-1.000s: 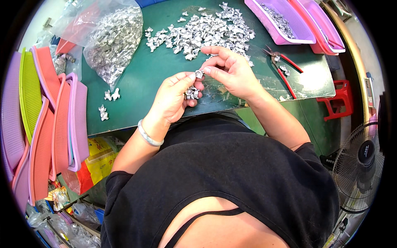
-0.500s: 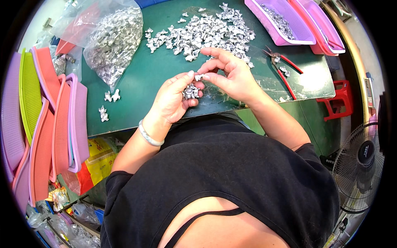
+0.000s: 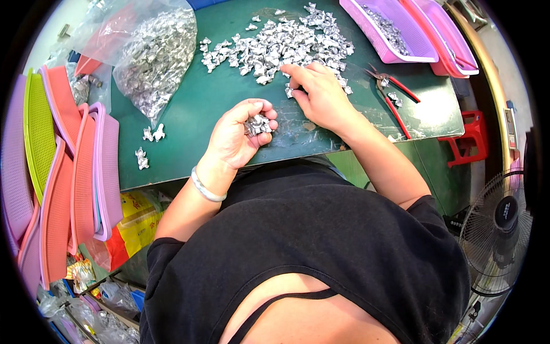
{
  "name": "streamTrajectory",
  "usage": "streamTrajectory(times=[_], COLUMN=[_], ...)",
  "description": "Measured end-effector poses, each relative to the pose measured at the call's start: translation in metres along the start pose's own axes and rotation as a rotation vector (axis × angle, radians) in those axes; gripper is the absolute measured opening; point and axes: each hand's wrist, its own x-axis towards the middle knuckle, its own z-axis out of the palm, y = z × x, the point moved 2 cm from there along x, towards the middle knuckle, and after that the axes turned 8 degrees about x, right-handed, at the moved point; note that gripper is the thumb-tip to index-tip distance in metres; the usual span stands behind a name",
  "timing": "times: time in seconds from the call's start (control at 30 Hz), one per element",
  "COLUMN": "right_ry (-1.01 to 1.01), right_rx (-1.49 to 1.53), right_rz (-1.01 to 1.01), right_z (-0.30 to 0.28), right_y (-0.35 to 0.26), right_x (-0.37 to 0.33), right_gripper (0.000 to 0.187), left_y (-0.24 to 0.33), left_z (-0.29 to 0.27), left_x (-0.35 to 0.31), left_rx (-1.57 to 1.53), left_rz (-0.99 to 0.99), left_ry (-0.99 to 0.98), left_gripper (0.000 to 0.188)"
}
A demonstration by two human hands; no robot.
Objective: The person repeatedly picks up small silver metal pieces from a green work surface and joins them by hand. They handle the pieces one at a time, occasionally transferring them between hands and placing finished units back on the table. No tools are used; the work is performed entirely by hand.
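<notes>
My left hand is curled round several small silver metal castings, held in the palm above the table's near edge. To its right, my right hand is at the near edge of a spread pile of the same castings. Its thumb and fingers close on one small silver casting, partly hidden by the fingertips. Three loose castings, one of them a figure-like piece, lie on the green table to the left.
A clear plastic bag full of castings stands at the back left. Stacked plastic baskets line the left side. Red-handled cutting pliers lie at right, near a purple basket of small parts. A fan and red stool stand beyond.
My right hand has left the left hand and moved to the pile's near edge. My left hand has shifted slightly left, its fingers curling further over the castings.
</notes>
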Motion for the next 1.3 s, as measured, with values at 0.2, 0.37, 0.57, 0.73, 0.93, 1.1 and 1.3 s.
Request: streamTrajectory(times=[0.2, 0.37, 0.57, 0.73, 0.93, 1.1, 1.3], right_ry=[0.074, 0.025, 0.031, -0.043, -0.073, -0.084, -0.061], right_rx=[0.369, 0.590, 0.781, 0.923, 1.026, 1.008, 0.993], right_rz=[0.162, 0.196, 0.271, 0.414, 0.511, 0.553, 0.455], right_z=[-0.003, -0.009, -0.009, -0.008, -0.008, -0.008, -0.006], right_y=[-0.002, -0.021, -0.025, -0.018, -0.019, -0.022, -0.019], right_x=[-0.002, 0.000, 0.000, -0.004, -0.005, -0.005, -0.008], right_gripper=[0.038, 0.042, 0.039, 0.036, 0.037, 0.040, 0.044], left_y=[0.004, 0.004, 0.004, 0.004, 0.003, 0.002, -0.001], left_z=[0.008, 0.013, 0.014, 0.010, 0.014, 0.015, 0.017], left_x=[-0.003, -0.001, -0.002, -0.004, -0.005, -0.006, -0.006], left_rx=[0.073, 0.250, 0.250, 0.259, 0.277, 0.343, 0.287], left_rz=[-0.021, -0.034, -0.018, 0.012, 0.047, 0.104, 0.111], left_ry=[0.033, 0.049, 0.069, 0.070, 0.092, 0.107, 0.100], left_gripper=[0.018, 0.018, 0.013, 0.015, 0.012, 0.013, 0.016])
